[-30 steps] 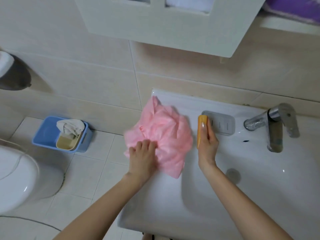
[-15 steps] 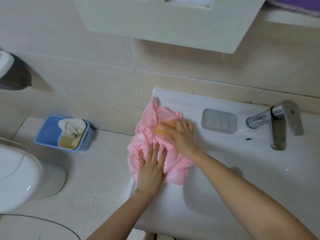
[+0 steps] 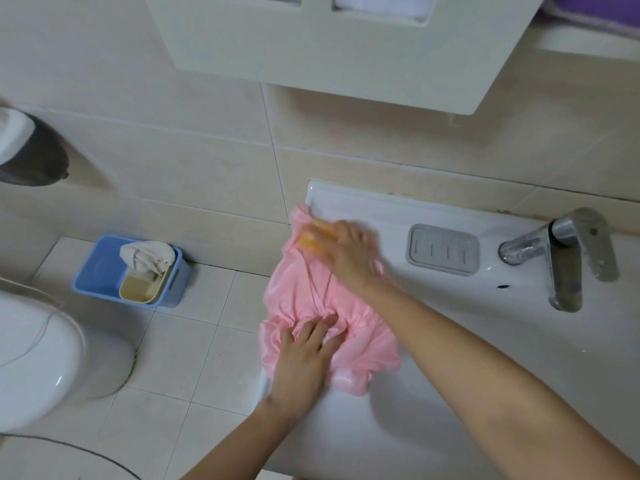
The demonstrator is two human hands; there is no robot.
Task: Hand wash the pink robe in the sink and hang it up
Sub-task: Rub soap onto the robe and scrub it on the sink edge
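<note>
We are at the soaping step, with rinsing, wringing and hanging not yet done. The sink carries everything: the robe lies bunched on the sink's left rim, one edge drooping over the sink's left side, not down in the bowl. Our left hand lies flat on the robe's near end at the sink's front-left, fingers spread and straight, pinning the cloth rather than clutching it. Our right hand is at the robe's far end, toward the sink's back-left corner, fingers wrapped round the soap and pressing it onto the cloth; that hand is blurred. Next, we judge, the bar needs drawing along the cloth toward the pinning hand, firmly enough to lather yet without dragging the slippery robe off the sink. We can read no brand, label or writing anywhere
</note>
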